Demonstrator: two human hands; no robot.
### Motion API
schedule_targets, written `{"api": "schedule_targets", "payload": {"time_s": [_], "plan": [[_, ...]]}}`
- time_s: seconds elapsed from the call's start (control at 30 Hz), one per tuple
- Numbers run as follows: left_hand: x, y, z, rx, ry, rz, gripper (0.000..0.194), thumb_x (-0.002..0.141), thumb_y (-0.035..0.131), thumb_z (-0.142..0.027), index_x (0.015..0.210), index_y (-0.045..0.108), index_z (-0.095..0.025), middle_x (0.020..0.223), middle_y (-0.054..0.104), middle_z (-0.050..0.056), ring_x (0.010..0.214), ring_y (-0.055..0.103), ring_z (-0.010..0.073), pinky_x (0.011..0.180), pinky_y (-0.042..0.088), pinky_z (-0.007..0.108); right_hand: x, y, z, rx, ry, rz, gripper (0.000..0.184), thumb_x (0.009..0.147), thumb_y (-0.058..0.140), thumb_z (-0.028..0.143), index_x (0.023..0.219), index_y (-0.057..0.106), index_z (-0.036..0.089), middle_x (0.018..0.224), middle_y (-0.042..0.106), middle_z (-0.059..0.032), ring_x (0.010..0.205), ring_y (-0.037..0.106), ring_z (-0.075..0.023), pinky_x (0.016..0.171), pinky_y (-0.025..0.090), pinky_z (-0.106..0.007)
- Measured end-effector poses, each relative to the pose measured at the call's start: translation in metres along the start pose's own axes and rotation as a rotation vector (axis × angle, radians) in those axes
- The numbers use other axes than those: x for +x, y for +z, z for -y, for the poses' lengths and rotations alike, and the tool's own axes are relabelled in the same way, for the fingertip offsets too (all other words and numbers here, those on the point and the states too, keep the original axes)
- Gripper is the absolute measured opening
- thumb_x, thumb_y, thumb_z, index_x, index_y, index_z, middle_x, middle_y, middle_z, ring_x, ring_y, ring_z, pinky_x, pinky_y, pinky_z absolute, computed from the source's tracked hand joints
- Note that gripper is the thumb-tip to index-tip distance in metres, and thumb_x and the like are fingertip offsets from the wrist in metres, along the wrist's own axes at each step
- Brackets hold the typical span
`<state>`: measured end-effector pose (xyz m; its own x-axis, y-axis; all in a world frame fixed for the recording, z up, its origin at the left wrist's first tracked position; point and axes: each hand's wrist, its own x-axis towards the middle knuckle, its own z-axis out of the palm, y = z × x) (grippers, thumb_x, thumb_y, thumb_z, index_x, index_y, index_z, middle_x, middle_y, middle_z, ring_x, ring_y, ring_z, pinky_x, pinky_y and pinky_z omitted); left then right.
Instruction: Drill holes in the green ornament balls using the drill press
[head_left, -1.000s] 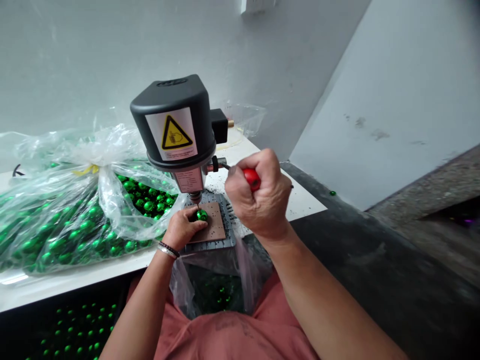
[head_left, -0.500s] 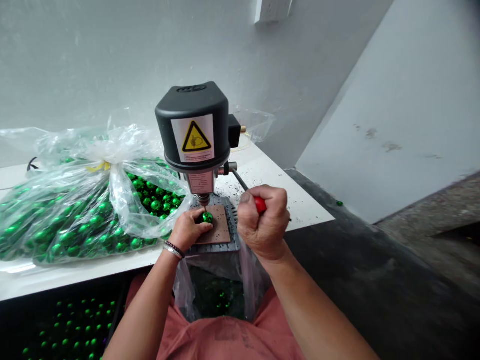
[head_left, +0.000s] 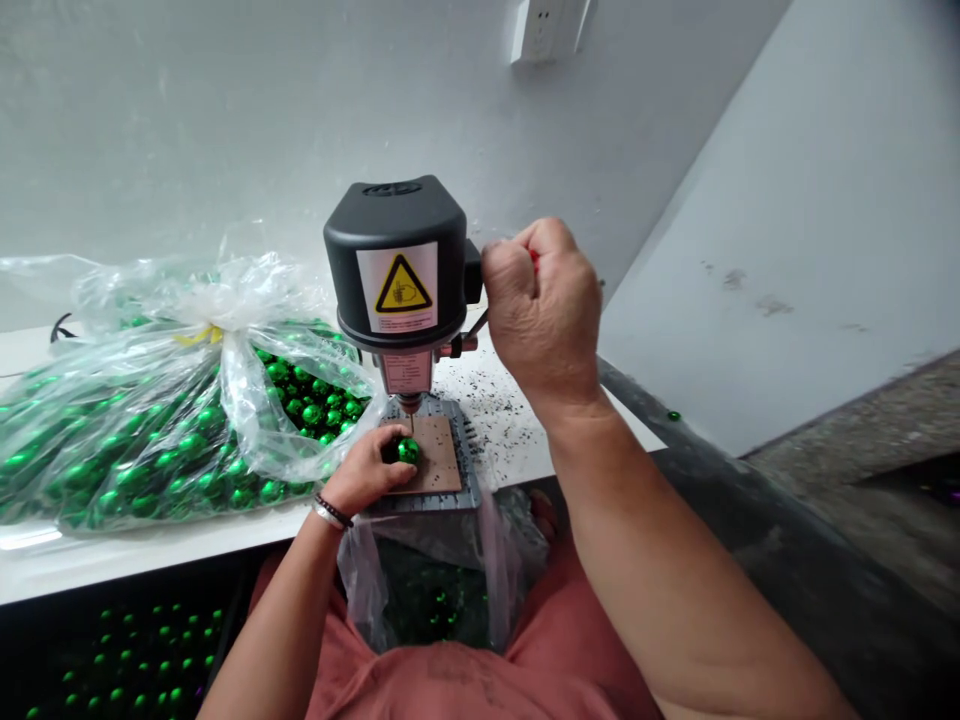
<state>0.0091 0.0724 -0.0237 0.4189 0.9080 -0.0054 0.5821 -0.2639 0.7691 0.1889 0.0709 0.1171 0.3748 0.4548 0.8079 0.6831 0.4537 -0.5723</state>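
Observation:
My left hand point(head_left: 370, 466) pinches a shiny green ball point(head_left: 408, 451) between thumb and fingers, over the brown board point(head_left: 441, 460) on the drill press base point(head_left: 469, 480). Just above and behind the ball is the thin drill bit point(head_left: 412, 424) of the black drill press point(head_left: 397, 260). My right hand point(head_left: 544, 310) is wrapped around the red knob of the press's feed lever point(head_left: 478, 324), raised beside the motor housing. Only a sliver of the red knob shows between the fingers.
A clear plastic bag point(head_left: 247, 400) full of green balls lies on the white table point(head_left: 517, 430) at left. Dark shavings litter the tabletop right of the press. An open plastic bag point(head_left: 364, 590) hangs at my lap; more balls point(head_left: 142, 660) sit in a dark container lower left.
My right hand has swung the feed lever upward. The drill bit has risen, and my left hand has drawn the green ball slightly toward me, off the bit.

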Motion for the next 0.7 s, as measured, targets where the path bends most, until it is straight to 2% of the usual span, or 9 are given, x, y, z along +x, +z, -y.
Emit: {"api": "schedule_targets", "payload": {"time_s": [0.1,0.2,0.27,0.33,0.43,0.5,0.6,0.63,0.7], "plan": [[-0.011,-0.011,0.000,-0.050,0.077,0.161,0.049,0.061,0.068,-0.029,0.107,0.061,-0.015,0.107,0.063,0.009,0.099,0.056,0.0219,0.089,0.042,0.032,0.006,0.004,0.000,0.009,0.066,0.030,0.024,0.077,0.048,0.028,0.060,0.035,0.019,0.051,0.036,0.0067,0.049,0.030,-0.0041,0.052,0.028,-0.019],[-0.020,-0.018,-0.002,-0.190,0.071,0.152,0.051,0.067,0.064,-0.037,0.113,0.058,-0.016,0.110,0.063,0.010,0.100,0.057,0.0217,0.088,0.043,0.032,0.002,0.003,0.000,0.002,0.104,0.039,0.025,0.077,0.048,0.027,0.060,0.033,0.019,0.051,0.032,0.0068,0.050,0.027,-0.0042,0.054,0.029,-0.020],[-0.021,-0.021,-0.003,-0.255,0.024,0.001,0.046,0.073,0.058,-0.040,0.112,0.059,-0.015,0.099,0.067,0.009,0.089,0.061,0.0196,0.080,0.047,0.030,0.000,0.003,0.001,0.011,0.097,0.047,0.025,0.079,0.046,0.029,0.061,0.032,0.019,0.053,0.031,0.0065,0.051,0.027,-0.0045,0.055,0.029,-0.021],[-0.015,-0.026,0.000,-0.224,-0.041,-0.267,0.042,0.077,0.050,-0.039,0.110,0.059,-0.014,0.086,0.068,0.007,0.077,0.062,0.0171,0.074,0.048,0.030,-0.001,0.002,0.001,0.029,0.074,0.056,0.025,0.081,0.042,0.033,0.062,0.033,0.019,0.054,0.032,0.0060,0.052,0.028,-0.0047,0.055,0.029,-0.021],[0.004,-0.037,0.010,0.099,-0.141,-0.632,0.036,0.080,0.039,-0.026,0.105,0.062,-0.014,0.090,0.067,0.008,0.087,0.061,0.0180,0.082,0.046,0.030,-0.002,0.001,0.000,0.049,0.065,0.059,0.026,0.082,0.039,0.037,0.063,0.034,0.019,0.055,0.033,0.0056,0.053,0.028,-0.0048,0.056,0.030,-0.022],[0.017,-0.042,0.019,0.433,-0.229,-0.533,0.034,0.077,0.039,-0.021,0.100,0.064,-0.015,0.101,0.065,0.011,0.100,0.057,0.0210,0.088,0.042,0.031,-0.002,0.001,-0.001,0.054,0.074,0.063,0.026,0.082,0.039,0.038,0.064,0.034,0.020,0.056,0.034,0.0054,0.053,0.030,-0.0049,0.056,0.030,-0.022],[0.030,-0.042,0.028,0.683,-0.305,-0.159,0.034,0.070,0.049,-0.026,0.099,0.064,-0.018,0.099,0.066,0.011,0.096,0.059,0.0252,0.083,0.044,0.032,-0.002,0.001,-0.001,0.071,0.080,0.078,0.025,0.081,0.041,0.037,0.064,0.035,0.020,0.056,0.036,0.0052,0.053,0.031,-0.0051,0.055,0.032,-0.022],[0.031,-0.040,0.030,0.713,-0.308,-0.103,0.035,0.068,0.051,-0.028,0.099,0.063,-0.017,0.098,0.066,0.012,0.093,0.060,0.0263,0.081,0.045,0.033,-0.002,0.001,-0.002,0.082,0.075,0.080,0.025,0.081,0.042,0.037,0.064,0.035,0.020,0.057,0.036,0.0053,0.053,0.032,-0.0050,0.055,0.033,-0.022],[0.032,-0.034,0.030,0.753,-0.303,-0.132,0.036,0.068,0.050,-0.027,0.099,0.062,-0.014,0.099,0.064,0.015,0.094,0.060,0.0278,0.081,0.045,0.035,-0.002,0.000,-0.002,0.107,0.065,0.077,0.024,0.081,0.043,0.035,0.064,0.036,0.020,0.057,0.036,0.0054,0.052,0.032,-0.0046,0.056,0.034,-0.022]]}}
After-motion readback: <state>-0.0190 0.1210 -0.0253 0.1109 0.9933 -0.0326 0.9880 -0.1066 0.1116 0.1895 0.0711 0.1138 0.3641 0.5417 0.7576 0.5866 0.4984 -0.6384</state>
